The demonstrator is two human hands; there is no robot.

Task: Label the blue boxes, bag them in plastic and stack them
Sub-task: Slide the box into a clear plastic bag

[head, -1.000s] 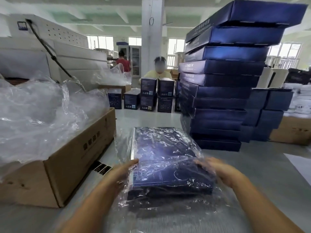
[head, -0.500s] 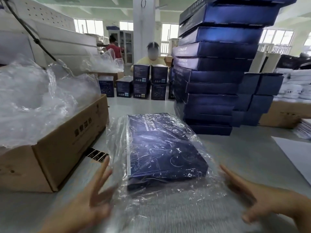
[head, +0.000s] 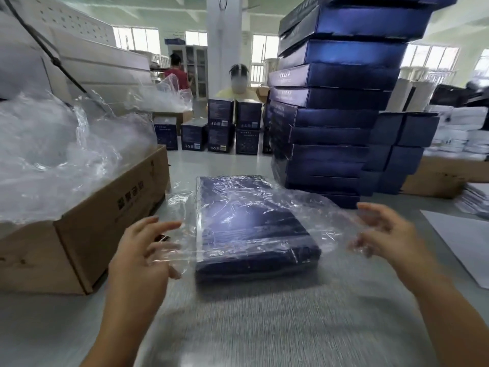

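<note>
Blue box point(head: 251, 229) lies flat at centre of frame on the grey table point(head: 264, 327), inside a clear plastic bag point(head: 312, 207). The bag's loose film flares out to both sides w/ its mouth toward the bottom of the frame. Left hand point(head: 143, 250) is at lower left of the box, fingers spread, film edge across them. Right hand point(head: 389, 231) is at the right, fingers loosely bent, film over the tips. Blur, so can't tell if either hand actually pinches the film. At left of frame, an open cardboard carton point(head: 105, 221) is heaped over the rim w/ crumpled clear plastic bags point(head: 53, 154). Upper right of centre, just behind the bagged box, is a tall stack of blue boxes point(head: 330, 123) laid flat. A lower pile of dark boxes point(head: 402, 144) stands beside it. At centre back is a row of small upright dark boxes point(head: 219, 128), some two high. At far right is another carton point(head: 436, 178), contents not visible.
</note>
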